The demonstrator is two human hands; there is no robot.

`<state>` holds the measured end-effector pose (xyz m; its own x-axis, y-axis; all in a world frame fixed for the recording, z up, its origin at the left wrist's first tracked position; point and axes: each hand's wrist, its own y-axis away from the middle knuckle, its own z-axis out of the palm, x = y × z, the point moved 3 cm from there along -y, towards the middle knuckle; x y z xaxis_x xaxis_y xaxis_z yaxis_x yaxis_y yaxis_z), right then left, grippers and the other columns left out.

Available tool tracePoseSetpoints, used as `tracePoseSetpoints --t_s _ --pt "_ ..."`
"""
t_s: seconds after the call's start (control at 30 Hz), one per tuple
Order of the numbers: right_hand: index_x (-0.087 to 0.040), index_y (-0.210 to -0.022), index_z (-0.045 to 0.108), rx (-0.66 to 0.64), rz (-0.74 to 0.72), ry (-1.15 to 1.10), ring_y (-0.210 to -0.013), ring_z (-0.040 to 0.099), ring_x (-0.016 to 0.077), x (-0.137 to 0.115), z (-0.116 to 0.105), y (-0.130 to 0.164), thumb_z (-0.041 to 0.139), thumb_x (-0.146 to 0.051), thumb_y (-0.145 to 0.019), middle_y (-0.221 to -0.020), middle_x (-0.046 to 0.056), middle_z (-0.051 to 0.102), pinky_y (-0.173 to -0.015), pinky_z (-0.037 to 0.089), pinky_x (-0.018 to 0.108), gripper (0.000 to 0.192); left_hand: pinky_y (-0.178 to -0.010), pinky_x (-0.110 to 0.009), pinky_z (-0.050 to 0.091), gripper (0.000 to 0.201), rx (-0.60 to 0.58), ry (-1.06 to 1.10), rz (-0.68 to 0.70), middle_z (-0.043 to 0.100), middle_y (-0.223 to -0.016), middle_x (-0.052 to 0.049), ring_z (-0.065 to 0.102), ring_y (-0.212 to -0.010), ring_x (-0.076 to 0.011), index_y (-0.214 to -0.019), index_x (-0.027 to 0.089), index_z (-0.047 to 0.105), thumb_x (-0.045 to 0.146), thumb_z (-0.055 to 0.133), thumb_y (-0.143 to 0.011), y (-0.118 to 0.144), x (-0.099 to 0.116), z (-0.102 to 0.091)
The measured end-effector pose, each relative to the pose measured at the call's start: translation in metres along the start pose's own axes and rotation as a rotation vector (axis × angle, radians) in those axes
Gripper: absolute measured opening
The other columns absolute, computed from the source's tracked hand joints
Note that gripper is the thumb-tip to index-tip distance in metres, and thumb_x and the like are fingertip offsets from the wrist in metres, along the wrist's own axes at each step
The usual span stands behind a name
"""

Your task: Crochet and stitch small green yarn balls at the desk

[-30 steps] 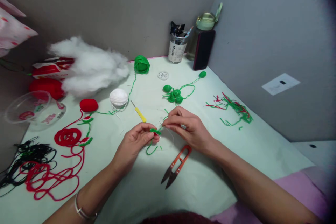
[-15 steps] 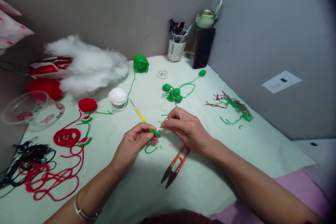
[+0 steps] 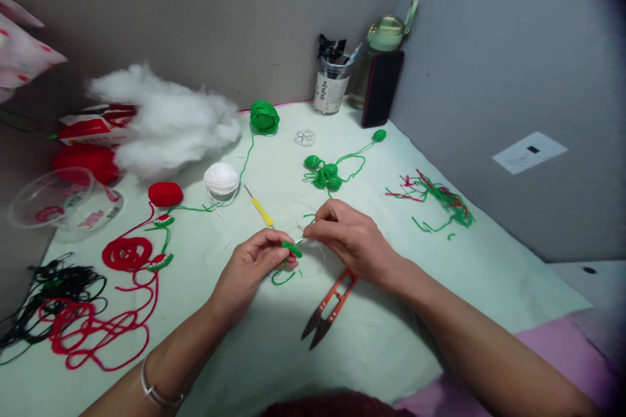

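Note:
My left hand (image 3: pixel 260 257) pinches a small green crocheted piece (image 3: pixel 292 249) with some red at its underside, and a loop of green yarn hangs below it. Close on its right, my right hand (image 3: pixel 345 234) has thumb and forefinger closed on a thin metal needle (image 3: pixel 300 241). The needle's point reaches the green piece; whether it enters the stitches I cannot tell. Orange-handled thread snips (image 3: pixel 330 308) lie below my right hand, blades apart. A crochet hook with a yellow handle (image 3: pixel 263 212) lies just beyond my left hand.
Green crocheted balls (image 3: pixel 327 176) lie beyond my hands, with yarn scraps (image 3: pixel 443 199) to the right. On the left are white stuffing (image 3: pixel 171 127), a white yarn ball (image 3: pixel 221 180), small watermelon-like pieces (image 3: pixel 160 262) and tangled red yarn (image 3: pixel 92 332). A phone (image 3: pixel 383 88) leans against a bottle (image 3: pixel 386 32).
The whole view has shifted very slightly, so things appear a little farther right. Both hands keep nearly the same pose, still holding the green piece and the needle.

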<state>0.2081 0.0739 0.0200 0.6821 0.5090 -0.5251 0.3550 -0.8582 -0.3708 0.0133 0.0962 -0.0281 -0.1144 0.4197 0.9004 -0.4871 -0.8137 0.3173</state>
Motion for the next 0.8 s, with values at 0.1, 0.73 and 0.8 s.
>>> tracePoseSetpoints --t_s 0.1,0.73,0.8 --pt "-0.020 -0.095 0.073 0.017 -0.022 0.000 -0.079 0.056 0.0148 0.000 0.000 0.000 0.050 -0.014 -0.100 -0.086 0.007 0.060 -0.066 0.044 0.027 0.023 -0.076 -0.023 0.054 0.020 -0.009 0.002 0.006 0.070 -0.083 -0.001 0.070 -0.076 -0.0130 -0.093 0.017 0.071 0.033 0.078 -0.083 0.001 -0.001 0.000" --pt "-0.023 -0.100 0.073 -0.036 0.107 -0.291 -0.083 0.061 0.0137 0.005 0.014 0.001 0.057 -0.022 -0.099 -0.090 0.004 0.061 -0.071 0.049 0.026 0.016 -0.078 -0.028 0.054 0.024 -0.036 -0.016 0.002 0.071 -0.080 -0.003 0.069 -0.076 -0.0164 -0.095 0.017 0.069 0.037 0.077 -0.084 0.001 0.001 0.000" --pt "-0.022 -0.100 0.073 -0.003 0.154 -0.278 -0.082 0.062 0.0135 0.008 0.017 0.001 0.061 -0.022 -0.097 -0.089 0.003 0.062 -0.072 0.050 0.027 0.012 -0.077 -0.028 0.054 0.024 -0.026 0.007 -0.002 0.071 -0.080 -0.002 0.070 -0.075 -0.0158 -0.095 0.017 0.068 0.036 0.077 -0.083 0.001 0.001 0.001"
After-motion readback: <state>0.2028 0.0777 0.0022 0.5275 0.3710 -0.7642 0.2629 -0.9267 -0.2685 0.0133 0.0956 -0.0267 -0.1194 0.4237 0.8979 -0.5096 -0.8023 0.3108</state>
